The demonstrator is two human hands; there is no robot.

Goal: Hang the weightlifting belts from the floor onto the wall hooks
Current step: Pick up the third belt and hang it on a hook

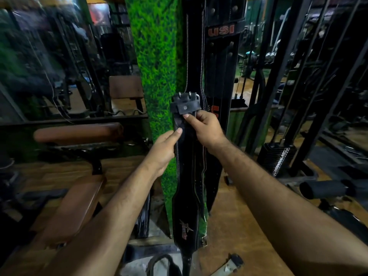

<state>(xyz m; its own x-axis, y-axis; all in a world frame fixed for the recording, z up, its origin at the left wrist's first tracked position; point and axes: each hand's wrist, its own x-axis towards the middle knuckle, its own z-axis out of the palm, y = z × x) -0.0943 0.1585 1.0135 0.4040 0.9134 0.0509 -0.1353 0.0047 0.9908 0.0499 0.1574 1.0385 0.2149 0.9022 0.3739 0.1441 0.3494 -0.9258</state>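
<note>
I hold a black weightlifting belt upright in front of the green grass-textured pillar. Its metal buckle points up and its tail hangs down to the floor. My right hand pinches the belt just under the buckle. My left hand grips the belt's left edge a little lower. Behind it, two other black belts hang on the pillar: a white-stitched one and one marked USI. Their hooks are out of view above.
A brown padded bench and a brown seat stand at the left. A black weight stack and cable machine frame stand at the right. Another strap lies on the floor below.
</note>
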